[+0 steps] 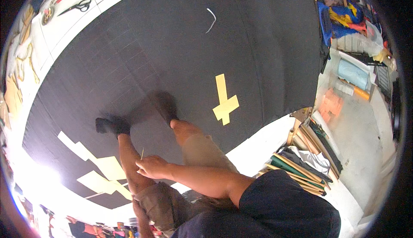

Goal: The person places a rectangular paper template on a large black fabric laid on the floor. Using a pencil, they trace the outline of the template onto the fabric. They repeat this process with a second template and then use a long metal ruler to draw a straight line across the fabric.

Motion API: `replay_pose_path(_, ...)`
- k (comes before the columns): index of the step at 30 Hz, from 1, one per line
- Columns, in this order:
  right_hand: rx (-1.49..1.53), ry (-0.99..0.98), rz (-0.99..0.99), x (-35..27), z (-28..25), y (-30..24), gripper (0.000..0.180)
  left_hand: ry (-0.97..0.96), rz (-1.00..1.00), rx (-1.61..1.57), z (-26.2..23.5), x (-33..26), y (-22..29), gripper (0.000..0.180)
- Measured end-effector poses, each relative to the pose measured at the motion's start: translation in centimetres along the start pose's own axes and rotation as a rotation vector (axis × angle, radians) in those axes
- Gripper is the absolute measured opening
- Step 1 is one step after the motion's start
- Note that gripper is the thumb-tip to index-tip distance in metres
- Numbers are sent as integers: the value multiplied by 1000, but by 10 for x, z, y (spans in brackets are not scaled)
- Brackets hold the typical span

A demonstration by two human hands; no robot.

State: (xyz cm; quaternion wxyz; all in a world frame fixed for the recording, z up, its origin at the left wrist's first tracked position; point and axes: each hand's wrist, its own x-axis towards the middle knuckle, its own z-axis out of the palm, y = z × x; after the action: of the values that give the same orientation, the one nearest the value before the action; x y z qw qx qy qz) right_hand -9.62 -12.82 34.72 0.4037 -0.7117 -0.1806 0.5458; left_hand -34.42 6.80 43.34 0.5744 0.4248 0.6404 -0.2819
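My right hand (pixel 152 167) is closed on a thin pale stick, pencil-like in shape, whose end (pixel 142 153) rises above the fingers; it is held over my left shin. Part of my left hand (pixel 137 202) shows beside my left knee, its fingers hidden. Beneath me spreads a large black cloth (pixel 180 66) with faint pale grid lines on its left half. My feet in dark socks rest on it. Yellow flat pattern pieces (pixel 226 104) lie to the right of my legs, and several more (pixel 111 168) at the lower left.
A white strip (pixel 211 19) lies on the far cloth. Black scissors (pixel 77 7) and a tape roll (pixel 48 15) sit on the white table edge at upper left. Rolled materials (pixel 301 171) stand at lower right. Coloured fabrics (pixel 344 14) are piled at upper right, above a light-blue roll (pixel 353 73).
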Motion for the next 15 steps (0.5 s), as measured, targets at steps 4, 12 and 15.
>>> replay_pose_path(4, 54, 85, 11, -47, -17, 9, 25, 265, 170, 842, 133, -108, 44, 83)
replay_pose_path(12, -67, 208, 74, -195, -40, 56, 27, -87, 283, 1511, 235, -147, 0, 114)
replay_pose_path(15, -112, 220, 124, -255, -24, 91, 29, -127, 218, 1489, 256, -125, -45, 111)
